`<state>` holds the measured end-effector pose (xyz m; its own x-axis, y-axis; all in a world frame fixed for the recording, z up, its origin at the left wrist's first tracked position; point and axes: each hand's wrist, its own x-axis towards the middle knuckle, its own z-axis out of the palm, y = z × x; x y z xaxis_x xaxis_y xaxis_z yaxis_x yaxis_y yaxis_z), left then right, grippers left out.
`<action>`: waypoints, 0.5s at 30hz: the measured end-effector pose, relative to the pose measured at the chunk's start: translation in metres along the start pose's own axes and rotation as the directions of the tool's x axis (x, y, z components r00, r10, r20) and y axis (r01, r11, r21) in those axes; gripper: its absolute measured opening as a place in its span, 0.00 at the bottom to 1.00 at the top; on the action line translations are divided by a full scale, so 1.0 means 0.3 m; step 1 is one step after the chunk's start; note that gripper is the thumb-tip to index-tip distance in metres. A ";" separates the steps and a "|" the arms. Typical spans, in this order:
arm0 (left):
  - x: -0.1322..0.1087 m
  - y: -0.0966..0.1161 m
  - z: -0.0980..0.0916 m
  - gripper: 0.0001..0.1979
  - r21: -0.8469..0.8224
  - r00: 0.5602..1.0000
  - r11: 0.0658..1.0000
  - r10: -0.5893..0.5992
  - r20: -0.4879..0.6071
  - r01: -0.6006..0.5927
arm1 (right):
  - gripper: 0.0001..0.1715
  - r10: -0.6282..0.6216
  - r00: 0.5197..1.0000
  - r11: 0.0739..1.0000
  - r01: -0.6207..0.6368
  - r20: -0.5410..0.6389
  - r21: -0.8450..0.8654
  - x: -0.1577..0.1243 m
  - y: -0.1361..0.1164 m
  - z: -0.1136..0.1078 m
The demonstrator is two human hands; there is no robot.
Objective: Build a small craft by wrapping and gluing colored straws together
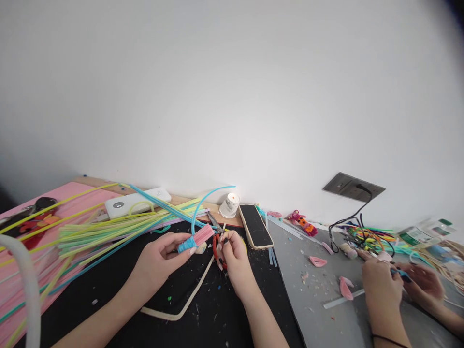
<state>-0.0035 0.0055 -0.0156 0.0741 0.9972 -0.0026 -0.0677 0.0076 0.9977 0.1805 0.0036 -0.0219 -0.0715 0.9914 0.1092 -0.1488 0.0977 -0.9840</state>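
Note:
My left hand pinches a short bundle of pink pipe cleaners wrapped at one end with a blue pipe cleaner. A loose blue length curves up and away from that wrap. Close to the bundle's right, my right hand has its fingers closed in a pinch; what they hold is hard to make out. Just behind those fingers are pliers with red handles, partly hidden by the hand. A cream strip curves over the black mat beneath my hands.
Yellow, green and blue pipe cleaners lie at left beside a white power bank. A paper cup and a phone are near the wall. At right, another person's hands work among scraps below a socket.

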 end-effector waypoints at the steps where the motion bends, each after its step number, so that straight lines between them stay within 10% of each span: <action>1: -0.001 0.000 0.000 0.15 -0.001 1.000 1.000 -0.001 -0.001 0.001 | 0.07 0.001 1.000 1.000 0.000 0.004 -0.001 -0.001 0.000 0.001; 15: 0.006 -0.024 0.002 0.18 -0.005 1.000 1.000 0.008 -0.001 -0.008 | 0.02 0.003 0.999 1.000 -0.003 0.042 -0.021 -0.001 0.030 -0.009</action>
<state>-0.0022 0.0073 -0.0227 0.0728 0.9973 0.0049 -0.0734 0.0004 0.9973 0.1819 0.0045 -0.0311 -0.1130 0.9873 0.1116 -0.1280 0.0970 -0.9870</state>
